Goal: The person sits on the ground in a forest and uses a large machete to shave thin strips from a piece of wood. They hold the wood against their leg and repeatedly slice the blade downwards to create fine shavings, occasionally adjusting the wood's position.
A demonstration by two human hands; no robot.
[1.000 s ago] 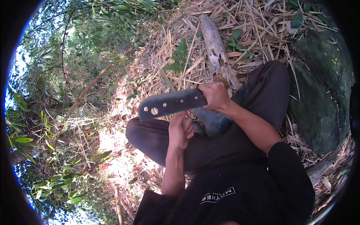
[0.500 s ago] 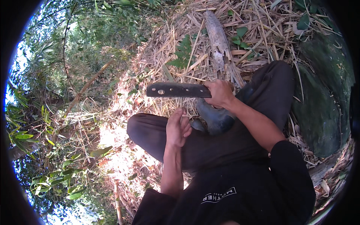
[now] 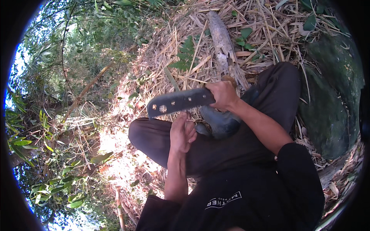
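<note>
Right hand [image 3: 224, 95] clasps a broad, dark, hole-pierced metal knife [image 3: 182, 101] by its brown handle [image 3: 229, 80]. Left hand [image 3: 182, 134] curls near the blade; cannot tell if pinching anything.

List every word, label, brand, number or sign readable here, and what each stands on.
Black shirt: white print on the front, upside down in this view; its wording is not copied here.
Dark knife in the right hand: holes in the blade, no lettering discernible.
</note>
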